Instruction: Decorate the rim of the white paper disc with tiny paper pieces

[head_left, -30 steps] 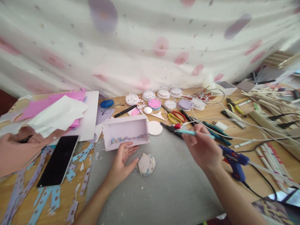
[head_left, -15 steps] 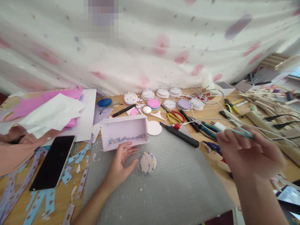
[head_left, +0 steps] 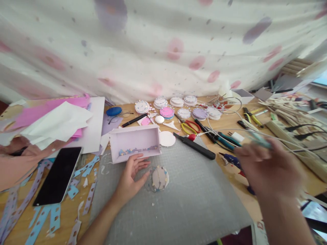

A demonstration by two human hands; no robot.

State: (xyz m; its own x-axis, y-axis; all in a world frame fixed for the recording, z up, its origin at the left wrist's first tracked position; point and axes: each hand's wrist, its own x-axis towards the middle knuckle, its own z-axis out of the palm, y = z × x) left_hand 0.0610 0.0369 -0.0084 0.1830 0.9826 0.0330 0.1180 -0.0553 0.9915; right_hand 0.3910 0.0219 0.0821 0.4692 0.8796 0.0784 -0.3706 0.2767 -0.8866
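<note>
My left hand lies flat and open on the grey cutting mat, fingertips beside a round white paper disc with coloured bits on it. Just beyond it stands a shallow lilac box holding small paper scraps. My right hand hovers blurred over the table's right side, fingers closed round a thin teal tool. Under that hand lies a blue glue gun, partly hidden.
A black phone lies left among blue and lilac punched paper strips. Another person's hand is at the far left under pink and white sheets. Decorated discs, scissors, a black knife, pliers and cables crowd the back and right.
My right hand has swung from the mat's top edge to the right side, carrying the teal tool. My left hand has stayed by the disc.
</note>
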